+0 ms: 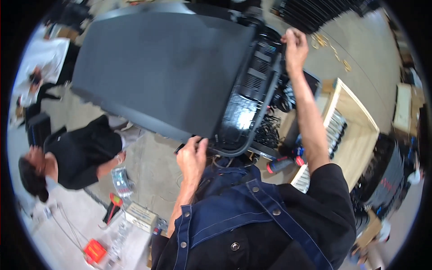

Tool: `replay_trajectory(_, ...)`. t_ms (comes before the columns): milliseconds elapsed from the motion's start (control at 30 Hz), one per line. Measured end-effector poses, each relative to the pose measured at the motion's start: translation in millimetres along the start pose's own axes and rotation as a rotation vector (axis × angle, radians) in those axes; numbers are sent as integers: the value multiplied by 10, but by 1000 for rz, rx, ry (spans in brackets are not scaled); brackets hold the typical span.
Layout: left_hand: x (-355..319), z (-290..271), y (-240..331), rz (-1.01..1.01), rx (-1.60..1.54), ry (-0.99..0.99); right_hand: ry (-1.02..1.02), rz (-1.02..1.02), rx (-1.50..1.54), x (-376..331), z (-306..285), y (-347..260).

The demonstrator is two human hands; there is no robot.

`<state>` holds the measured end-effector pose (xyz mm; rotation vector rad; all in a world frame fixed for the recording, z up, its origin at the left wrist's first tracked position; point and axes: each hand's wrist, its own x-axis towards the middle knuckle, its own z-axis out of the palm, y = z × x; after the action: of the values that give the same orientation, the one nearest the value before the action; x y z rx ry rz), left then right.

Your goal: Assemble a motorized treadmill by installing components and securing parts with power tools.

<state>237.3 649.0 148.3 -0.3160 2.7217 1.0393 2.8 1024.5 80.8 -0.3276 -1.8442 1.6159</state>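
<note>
A treadmill with a wide black belt [162,72] lies across in front of me. At its right end is a glossy black motor end [243,110] with ridged dark parts, bordered by a dark curved frame bar [265,108]. My left hand [192,157] is at the near side rail, where belt and motor end meet. Its fingers are closed by a small dark piece that I cannot make out. Over the far right corner, my right hand [295,47] has its fingers curled together beside the frame. Whatever lies between them is hidden.
Right of the treadmill stand a pale wooden crate [360,121] with rows of metal parts, a red-and-black power tool [281,164] and a bundle of black cables [267,130]. Another person [83,155] is at the left, near a bench with a red box [95,251]. Yellow straps [330,45] lie on the floor.
</note>
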Motion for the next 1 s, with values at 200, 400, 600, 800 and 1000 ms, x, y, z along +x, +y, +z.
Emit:
replay_trajectory(200, 110, -28, 41, -47, -134, -20, -238, 741, -320, -1921, -894, 853)
replay_trajectory(400, 209, 9, -2, -113, -373, -97, -1160, 573, -1110, -3509, -1226, 1386)
replay_trajectory(600, 386, -185, 24, -55, -137, -318, -1176, 383, -1158, -3564, -1384, 1418)
replay_trajectory(800, 491, -378, -145, 662, 68, -155, -355, 585, -902, -3171, -1183, 640)
replay_trajectory(1000, 1117, -326, -211, 1411, 227, -376, 413, 1026, 694, -3143, -1219, -457)
